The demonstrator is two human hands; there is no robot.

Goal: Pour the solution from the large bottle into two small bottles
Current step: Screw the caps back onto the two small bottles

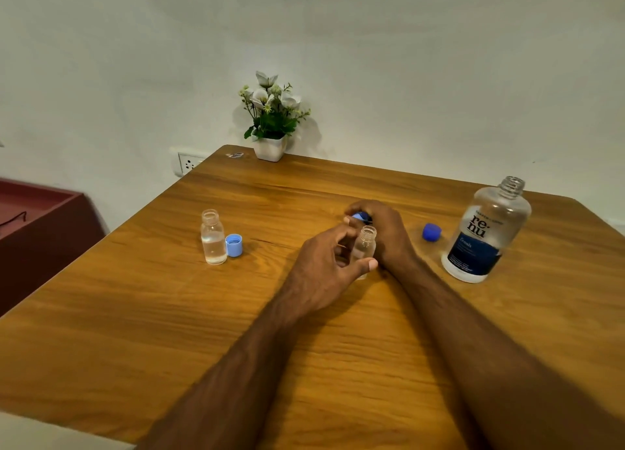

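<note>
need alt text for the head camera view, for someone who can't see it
Two bare hands meet at a small open bottle mid-table: the left hand steadies it, the right hand holds a blue cap. A second small bottle stands uncapped at left, the large bottle open at right.

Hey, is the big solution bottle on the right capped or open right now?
Open. The large bottle stands upright with its threaded neck bare, and a dark blue cap lies on the table just left of it.
</note>
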